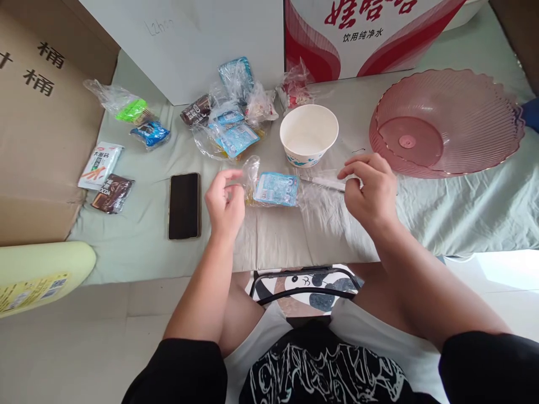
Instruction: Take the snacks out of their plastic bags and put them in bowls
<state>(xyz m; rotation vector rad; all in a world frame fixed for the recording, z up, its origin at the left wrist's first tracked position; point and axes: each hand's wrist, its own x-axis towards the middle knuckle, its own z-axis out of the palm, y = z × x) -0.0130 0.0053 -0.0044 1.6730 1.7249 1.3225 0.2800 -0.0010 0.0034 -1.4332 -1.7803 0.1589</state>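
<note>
A clear plastic bag [251, 171] with a blue-and-white printed packet [277, 188] in it lies flat on the green cloth between my hands. My left hand [226, 203] is at the bag's left end, fingers bent and apart, with nothing visible in them. To the right, my right hand [370, 189] hovers by the loose end of the plastic, its fingers loosely bent and apart and seemingly bare. A slim knife-like tool with a pale handle [326, 183] lies beside the packet, pointing left. Just behind stands a white paper bowl [309, 132], upright, with nothing seen inside.
Several bagged snacks [236, 120] are heaped behind the bag. A pink scalloped basin [455, 126] stands at the right. To the left lie a phone [184, 206], a cocoa packet [113, 194] and a white snack packet [101, 165]. Cardboard boxes [197, 45] border the back.
</note>
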